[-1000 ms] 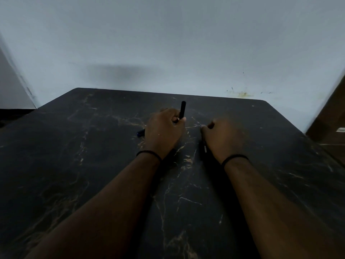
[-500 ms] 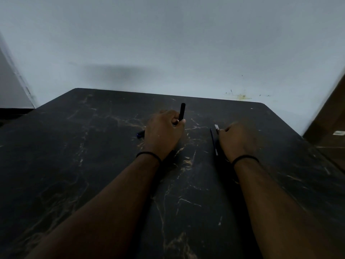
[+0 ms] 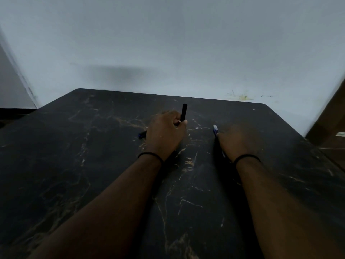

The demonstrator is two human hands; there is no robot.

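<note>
My left hand [image 3: 165, 134] rests on the black marble table [image 3: 93, 165] with its fingers curled round a black pen [image 3: 183, 112] that sticks upward past the thumb. A dark pen with a blue end [image 3: 142, 134] pokes out from under the left side of that hand; whether the hand holds it is hidden. My right hand [image 3: 236, 142] lies on the table to the right, holding a pen with a white and blue tip [image 3: 215, 129] that points away from me. Each wrist wears a thin black band.
A pale wall stands right behind the table's far edge, with a yellowish stain [image 3: 242, 97] low on it. A brown wooden piece of furniture [image 3: 334, 128] stands off the table's right side. The table's corners are rounded.
My right hand has slid to the right across the table, away from my left hand, and the white and blue pen tip has come into sight. My left hand has stayed put.
</note>
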